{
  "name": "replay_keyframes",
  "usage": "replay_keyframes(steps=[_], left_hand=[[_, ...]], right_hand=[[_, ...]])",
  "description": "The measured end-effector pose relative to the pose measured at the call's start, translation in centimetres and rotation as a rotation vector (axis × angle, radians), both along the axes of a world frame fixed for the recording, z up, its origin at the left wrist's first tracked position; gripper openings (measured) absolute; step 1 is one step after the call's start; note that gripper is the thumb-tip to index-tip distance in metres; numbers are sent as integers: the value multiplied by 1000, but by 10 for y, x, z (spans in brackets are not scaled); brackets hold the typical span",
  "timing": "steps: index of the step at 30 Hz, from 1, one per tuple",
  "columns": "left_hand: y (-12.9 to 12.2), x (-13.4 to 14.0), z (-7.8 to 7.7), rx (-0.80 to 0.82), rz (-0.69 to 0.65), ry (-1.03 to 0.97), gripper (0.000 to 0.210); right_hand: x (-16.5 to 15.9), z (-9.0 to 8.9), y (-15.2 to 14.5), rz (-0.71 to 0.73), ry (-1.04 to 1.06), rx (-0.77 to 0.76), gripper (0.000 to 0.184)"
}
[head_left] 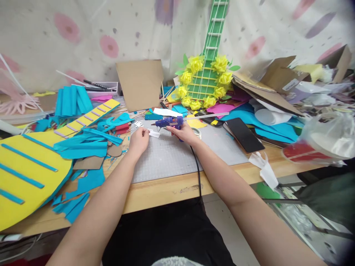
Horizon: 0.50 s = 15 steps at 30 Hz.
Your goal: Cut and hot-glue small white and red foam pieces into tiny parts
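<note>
One blue hot-glue gun (169, 121) is in the right hand (183, 133), fingers curled round its grip, above the grey cutting mat (169, 162). From where I stand it looks rigid and fairly light, best held by that handle, away from the probably hot front end. Just left of it, the left hand (139, 140) pinches a white strip (154, 134), likely thin and easily bent, safest taken by one end. Farther left lies a yellow guitar cutout (30, 155); a green guitar cutout (210, 54) stands on the far side.
</note>
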State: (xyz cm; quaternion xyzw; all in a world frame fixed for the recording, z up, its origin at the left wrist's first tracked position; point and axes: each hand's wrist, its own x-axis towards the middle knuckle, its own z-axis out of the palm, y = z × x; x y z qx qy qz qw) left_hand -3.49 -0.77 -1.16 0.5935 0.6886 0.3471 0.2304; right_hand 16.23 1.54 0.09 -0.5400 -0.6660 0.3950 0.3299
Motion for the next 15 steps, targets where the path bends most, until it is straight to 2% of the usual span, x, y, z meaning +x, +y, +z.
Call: replay_keyframes(steps=[5, 15], left_hand=[[1, 0, -1, 6, 1, 7, 17], [1, 0, 0, 5, 0, 9, 18]], right_hand=[[-3, 1, -2, 25, -27, 49, 41], [-4, -1, -3, 20, -26, 46, 41]])
